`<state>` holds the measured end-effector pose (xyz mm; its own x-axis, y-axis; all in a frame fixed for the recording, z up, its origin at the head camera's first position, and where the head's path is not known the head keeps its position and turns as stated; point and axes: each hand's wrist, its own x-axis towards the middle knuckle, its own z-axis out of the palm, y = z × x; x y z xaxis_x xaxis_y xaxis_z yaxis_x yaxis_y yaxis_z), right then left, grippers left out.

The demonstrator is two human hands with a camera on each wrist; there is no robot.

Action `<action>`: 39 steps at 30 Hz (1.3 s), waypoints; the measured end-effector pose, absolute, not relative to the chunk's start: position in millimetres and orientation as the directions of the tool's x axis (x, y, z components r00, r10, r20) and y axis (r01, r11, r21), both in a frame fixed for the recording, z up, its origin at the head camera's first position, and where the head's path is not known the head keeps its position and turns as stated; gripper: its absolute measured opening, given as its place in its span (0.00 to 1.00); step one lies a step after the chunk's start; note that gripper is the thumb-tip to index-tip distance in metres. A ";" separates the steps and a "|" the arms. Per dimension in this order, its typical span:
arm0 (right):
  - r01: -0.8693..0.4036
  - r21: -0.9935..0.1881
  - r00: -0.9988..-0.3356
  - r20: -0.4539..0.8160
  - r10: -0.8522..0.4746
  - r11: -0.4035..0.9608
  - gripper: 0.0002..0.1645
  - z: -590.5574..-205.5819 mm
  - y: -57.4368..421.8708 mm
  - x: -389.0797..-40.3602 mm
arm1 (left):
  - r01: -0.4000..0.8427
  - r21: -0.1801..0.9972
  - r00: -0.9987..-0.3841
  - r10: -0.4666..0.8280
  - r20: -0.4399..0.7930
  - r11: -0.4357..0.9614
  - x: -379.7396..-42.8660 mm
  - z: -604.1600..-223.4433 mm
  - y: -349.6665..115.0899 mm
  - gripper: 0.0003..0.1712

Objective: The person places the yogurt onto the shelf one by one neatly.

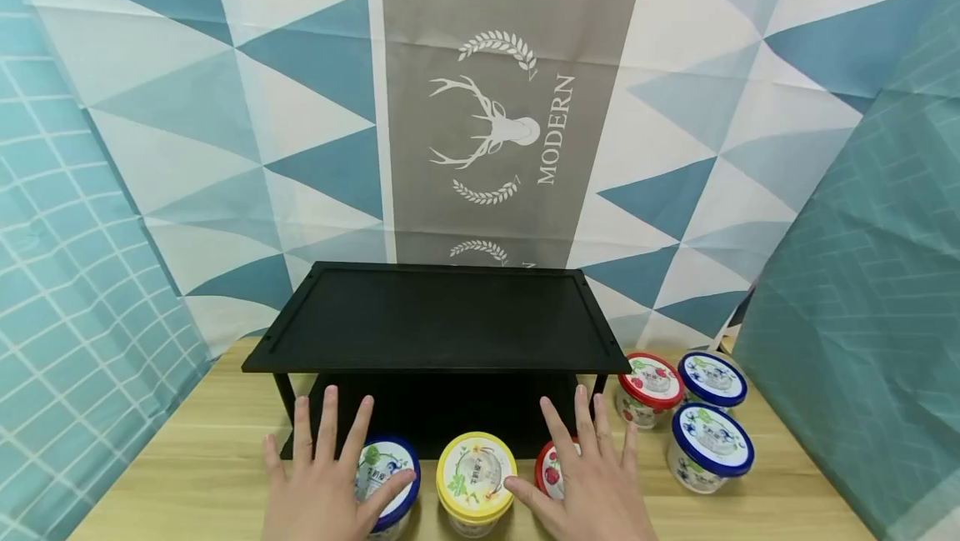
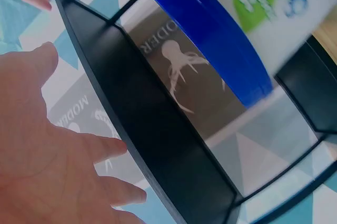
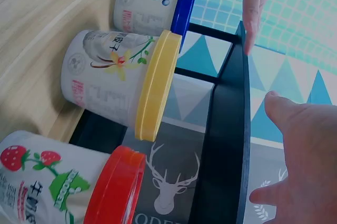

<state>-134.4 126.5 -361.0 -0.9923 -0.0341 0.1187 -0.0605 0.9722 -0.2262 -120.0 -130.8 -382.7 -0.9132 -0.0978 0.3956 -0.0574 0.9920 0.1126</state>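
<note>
Both hands hover with fingers spread and hold nothing. My left hand (image 1: 324,478) is above and partly in front of a blue-lidded tub (image 1: 386,474). Over a red-lidded tub (image 1: 552,474) is my right hand (image 1: 592,474), hiding much of it. Between the hands stands a yellow-lidded tub (image 1: 476,478), upright on the table. These tubs stand in a row before a black two-tier rack (image 1: 450,316). In the right wrist view, strawberries show on the red-lidded tub (image 3: 52,182) and a vanilla flower on the yellow-lidded tub (image 3: 110,77).
At the right of the wooden table (image 1: 187,458) stand another red-lidded tub (image 1: 648,387) and two blue-lidded tubs, a front one (image 1: 708,445) and a rear one (image 1: 712,378). Patterned cloth (image 1: 315,107) hangs behind the rack. Teal cloth (image 1: 862,274) borders the right side.
</note>
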 end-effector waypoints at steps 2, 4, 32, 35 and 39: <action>-0.053 -0.240 -0.994 0.105 -0.028 0.969 0.57 -362.7 129.1 -134.4 | -0.066 0.132 -0.923 -0.111 0.368 0.989 -120.6 -382.0 -137.4 0.56; -0.041 -0.257 -0.996 0.084 -0.020 0.965 0.57 -364.6 132.3 -134.7 | -0.078 0.150 -0.933 -0.125 0.337 0.986 -121.3 -380.5 -145.3 0.56; 0.045 -0.284 -0.998 -0.058 0.030 0.958 0.63 -386.1 179.5 -146.3 | -0.093 0.388 -0.930 -0.219 0.296 0.917 -145.6 -385.3 -242.5 0.54; 0.058 -0.298 -0.997 -0.069 0.039 0.953 0.64 -391.8 183.9 -147.7 | -0.081 0.448 -0.929 -0.230 0.289 0.890 -151.5 -390.5 -250.2 0.55; 0.091 -0.333 -0.994 -0.088 0.065 0.939 0.65 -399.4 187.7 -148.5 | -0.103 0.528 -0.937 -0.260 0.232 0.843 -159.6 -396.5 -259.1 0.57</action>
